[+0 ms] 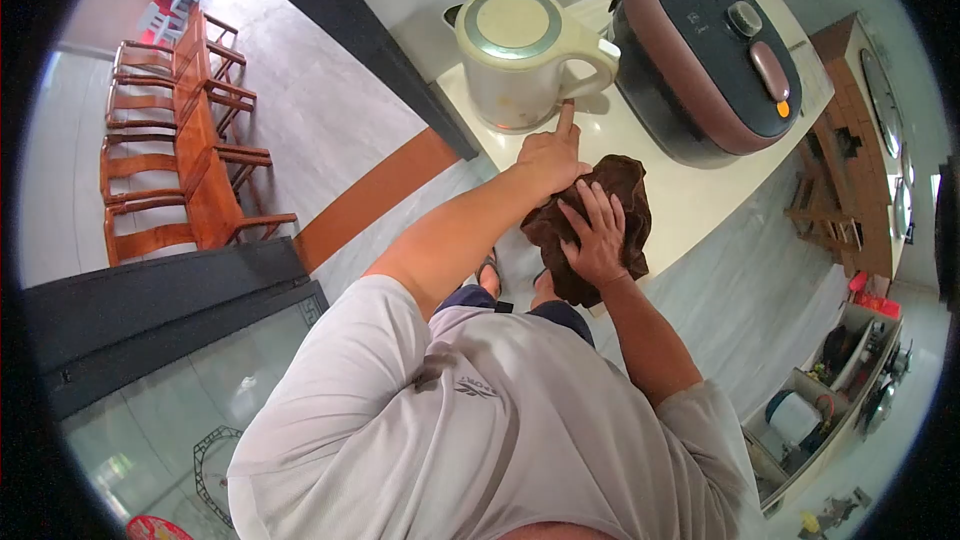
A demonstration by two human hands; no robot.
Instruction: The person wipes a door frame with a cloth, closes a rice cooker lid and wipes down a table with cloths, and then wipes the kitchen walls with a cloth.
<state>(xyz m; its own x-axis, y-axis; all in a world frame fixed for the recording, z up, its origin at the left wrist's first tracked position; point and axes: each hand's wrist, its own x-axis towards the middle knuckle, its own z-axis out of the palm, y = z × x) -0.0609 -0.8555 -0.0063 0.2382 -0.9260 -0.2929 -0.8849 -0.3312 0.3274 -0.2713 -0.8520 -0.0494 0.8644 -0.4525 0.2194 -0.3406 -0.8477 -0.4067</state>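
My left hand [548,155] reaches over the white counter with its index finger stretched out, the fingertip right at the lower end of the kettle's handle. The other fingers of that hand are bent near the edge of a dark brown cloth [628,195]. A cream electric kettle [510,55] stands upright, lid closed, with its handle turned right. My right hand [598,238] lies on the crumpled cloth with fingers spread, pressing it at the counter's front edge. Part of the cloth hangs over that edge.
A brown and black electric cooker [705,55] stands right of the kettle on the counter [720,185]. Wooden chairs [150,150] line the far left, beyond a dark frame [370,20]. At lower right is an open container [800,380] with assorted items.
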